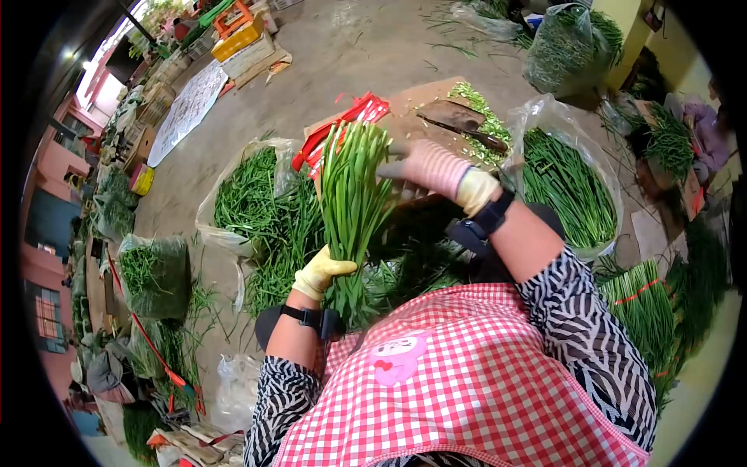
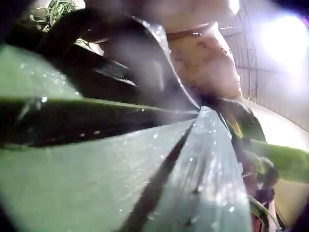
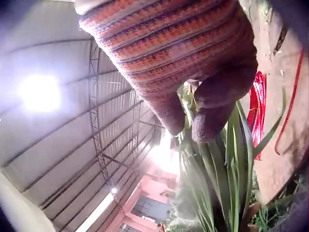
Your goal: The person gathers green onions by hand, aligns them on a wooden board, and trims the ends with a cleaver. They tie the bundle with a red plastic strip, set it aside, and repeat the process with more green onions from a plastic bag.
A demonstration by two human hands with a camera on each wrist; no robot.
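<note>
1. So, a concrete floor (image 1: 334, 47) fills the upper frame of the head view.
2. Two open plastic bags of cut greens sit on it: left bag (image 1: 249, 198) mid-left, right bag (image 1: 568, 187) mid-right.
3. The cutting board (image 1: 416, 109) is at upper centre, between the bags, with chopped trimmings on its far edge.
4. The bundle of chives (image 1: 354, 202) (image 3: 217, 164) (image 2: 96, 174) stands upright at frame centre, in front of the board, with wet leaves.
5. The right hand (image 1: 432, 167) (image 3: 193, 58), in a striped glove, has bent fingertips against the upper leaves. Can't tell if it's pinching.
6. The left hand (image 1: 320, 270), in a yellow glove, has fingers wrapped round the bundle's lower stems.
7. A cleaver (image 1: 459, 121) lies flat on the board.
8. Red bands (image 1: 342, 128) lie just left of the board.
</note>
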